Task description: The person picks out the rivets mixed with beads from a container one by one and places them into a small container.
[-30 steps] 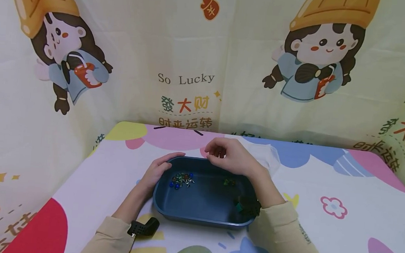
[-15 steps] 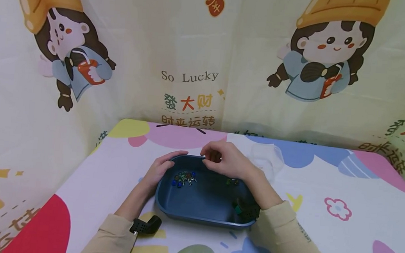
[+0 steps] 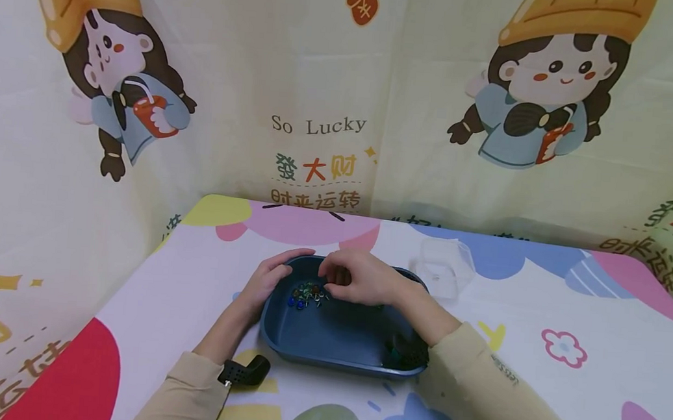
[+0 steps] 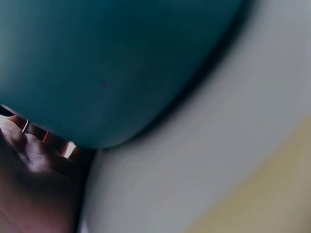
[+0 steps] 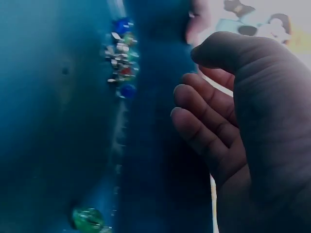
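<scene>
A dark blue tray (image 3: 337,365) stands on the table. My left hand (image 3: 267,283) grips its left end, thumb at the rim and fingers along the outside. Inside, toward the left, lies a mixed pile (image 3: 307,294) of glass marbles and small silvery pieces with thin points, perhaps thumbtacks. My right hand (image 3: 361,278) hovers over the tray's far side, just right of that pile, its fingers loosely curled. In the right wrist view nothing shows between those fingers. A green marble (image 5: 87,220) lies apart from the pile; in the head view the right arm mostly hides that spot.
Behind the tray on the right stands a clear plastic container (image 3: 442,269). A printed cloth (image 3: 541,302) covers the table, and a patterned curtain (image 3: 414,111) hangs behind it. The left wrist view is mostly filled by the tray's blurred outer wall (image 4: 121,58).
My right hand has moved left and down, from above the far rim toward the pile. The left hand keeps its place on the tray. The head view has shifted slightly.
</scene>
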Tool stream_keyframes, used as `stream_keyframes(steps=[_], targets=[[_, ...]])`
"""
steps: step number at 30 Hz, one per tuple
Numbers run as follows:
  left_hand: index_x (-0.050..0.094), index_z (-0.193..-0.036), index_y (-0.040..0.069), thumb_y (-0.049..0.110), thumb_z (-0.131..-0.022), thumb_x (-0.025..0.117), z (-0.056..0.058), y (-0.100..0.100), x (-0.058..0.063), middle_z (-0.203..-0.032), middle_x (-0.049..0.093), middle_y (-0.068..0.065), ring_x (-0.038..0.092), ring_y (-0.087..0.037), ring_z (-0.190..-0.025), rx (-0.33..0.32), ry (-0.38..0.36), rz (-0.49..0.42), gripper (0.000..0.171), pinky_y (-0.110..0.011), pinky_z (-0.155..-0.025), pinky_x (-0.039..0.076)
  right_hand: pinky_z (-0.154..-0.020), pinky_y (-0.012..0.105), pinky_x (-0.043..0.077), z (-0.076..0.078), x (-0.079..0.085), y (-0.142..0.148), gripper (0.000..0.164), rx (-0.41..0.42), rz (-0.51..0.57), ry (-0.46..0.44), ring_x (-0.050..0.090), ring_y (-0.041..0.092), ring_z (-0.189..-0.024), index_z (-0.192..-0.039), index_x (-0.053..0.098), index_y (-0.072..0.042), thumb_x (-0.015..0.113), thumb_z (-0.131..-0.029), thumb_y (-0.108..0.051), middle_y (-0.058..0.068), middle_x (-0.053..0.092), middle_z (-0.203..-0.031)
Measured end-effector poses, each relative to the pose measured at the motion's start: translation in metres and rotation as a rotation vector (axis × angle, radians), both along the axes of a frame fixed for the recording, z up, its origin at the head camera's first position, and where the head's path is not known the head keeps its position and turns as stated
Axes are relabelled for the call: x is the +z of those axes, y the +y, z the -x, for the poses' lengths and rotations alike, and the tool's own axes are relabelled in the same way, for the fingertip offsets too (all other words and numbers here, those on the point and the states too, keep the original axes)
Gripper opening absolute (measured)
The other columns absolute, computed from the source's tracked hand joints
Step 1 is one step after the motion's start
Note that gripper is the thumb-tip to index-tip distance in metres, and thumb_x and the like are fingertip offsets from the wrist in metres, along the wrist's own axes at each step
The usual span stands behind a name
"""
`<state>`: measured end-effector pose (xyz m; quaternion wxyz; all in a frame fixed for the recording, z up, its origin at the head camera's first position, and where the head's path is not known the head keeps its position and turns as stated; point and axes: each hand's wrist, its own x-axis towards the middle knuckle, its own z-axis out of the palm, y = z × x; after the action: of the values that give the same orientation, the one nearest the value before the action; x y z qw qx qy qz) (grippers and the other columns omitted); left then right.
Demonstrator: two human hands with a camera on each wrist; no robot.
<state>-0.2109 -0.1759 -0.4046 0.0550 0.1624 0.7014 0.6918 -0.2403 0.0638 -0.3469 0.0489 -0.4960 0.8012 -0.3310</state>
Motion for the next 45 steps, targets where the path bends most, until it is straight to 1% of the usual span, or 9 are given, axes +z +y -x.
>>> stream_keyframes(steps=[2,7,14,19,24,30,36,45], targets=[[0.051,-0.144,-0.004,0.001,-0.098,0.031,-0.001,0.000,0.001,-0.142,0.054,-0.022,0.055,-0.029,-0.120,0.004,-0.004,-0.001,0.050,-0.028,-0.100,0.046,-0.073,0.025,0.053,0.000,-0.003,-0.002,0.021,0.009,-0.035,-0.006,0.060,0.010,-0.077,-0.110,0.069,-0.001,0.071,-0.091,-0.009,-0.002,0.066,-0.091],[0.051,-0.144,-0.004,0.002,-0.097,0.031,-0.002,0.001,-0.001,-0.142,0.054,-0.021,0.053,-0.031,-0.122,0.010,-0.014,-0.008,0.051,-0.030,-0.101,0.045,-0.075,0.024,0.052,-0.003,-0.008,-0.006,0.022,-0.001,-0.153,0.005,0.058,0.010,-0.080,-0.113,0.069,-0.005,0.071,-0.092,-0.012,-0.001,0.065,-0.095],[0.051,-0.145,-0.003,0.002,-0.098,0.031,-0.002,0.001,0.001,-0.144,0.053,-0.019,0.051,-0.033,-0.124,0.013,-0.027,-0.007,0.051,-0.033,-0.104,0.044,-0.072,0.024,0.050,-0.005,-0.006,-0.011,0.023,-0.028,-0.308,0.078,0.055,0.009,-0.078,-0.114,0.070,-0.012,0.072,-0.092,-0.017,-0.004,0.062,-0.095],[0.049,-0.145,-0.004,0.002,-0.098,0.030,-0.001,0.002,0.001,-0.145,0.052,-0.020,0.050,-0.033,-0.127,0.006,-0.027,-0.011,0.051,-0.036,-0.107,0.041,-0.075,0.026,0.050,-0.005,-0.008,-0.012,0.026,-0.035,-0.388,0.119,0.056,0.009,-0.080,-0.117,0.070,-0.013,0.073,-0.092,-0.020,-0.003,0.063,-0.099],[0.050,-0.145,-0.003,0.002,-0.098,0.030,-0.001,0.003,0.000,-0.145,0.052,-0.019,0.051,-0.031,-0.127,0.005,-0.035,-0.018,0.052,-0.033,-0.105,0.043,-0.077,0.027,0.051,-0.006,-0.008,-0.013,0.023,-0.032,-0.431,0.134,0.056,0.010,-0.081,-0.113,0.070,-0.013,0.073,-0.091,-0.020,-0.003,0.063,-0.099],[0.050,-0.146,-0.002,0.003,-0.098,0.030,-0.001,0.004,0.000,-0.146,0.052,-0.018,0.051,-0.030,-0.126,0.002,-0.035,-0.018,0.052,-0.031,-0.104,0.043,-0.077,0.027,0.051,-0.006,-0.011,-0.016,0.020,-0.020,-0.483,0.144,0.056,0.011,-0.079,-0.110,0.070,-0.013,0.073,-0.091,-0.019,-0.003,0.062,-0.096],[0.049,-0.146,-0.002,0.003,-0.098,0.030,-0.002,0.005,0.000,-0.146,0.051,-0.018,0.051,-0.029,-0.127,-0.004,-0.047,-0.030,0.052,-0.031,-0.105,0.043,-0.076,0.027,0.051,-0.006,-0.013,-0.018,0.013,-0.015,-0.493,0.148,0.056,0.010,-0.077,-0.103,0.071,-0.013,0.073,-0.091,-0.017,-0.004,0.061,-0.091],[0.050,-0.145,-0.003,0.002,-0.098,0.030,-0.002,0.002,0.001,-0.148,0.050,-0.018,0.050,-0.028,-0.123,0.015,-0.025,-0.015,0.051,-0.030,-0.102,0.043,-0.069,0.023,0.048,-0.005,-0.010,-0.020,0.006,0.005,-0.507,0.156,0.054,0.010,-0.074,-0.097,0.070,-0.013,0.071,-0.091,-0.013,-0.005,0.058,-0.084]])
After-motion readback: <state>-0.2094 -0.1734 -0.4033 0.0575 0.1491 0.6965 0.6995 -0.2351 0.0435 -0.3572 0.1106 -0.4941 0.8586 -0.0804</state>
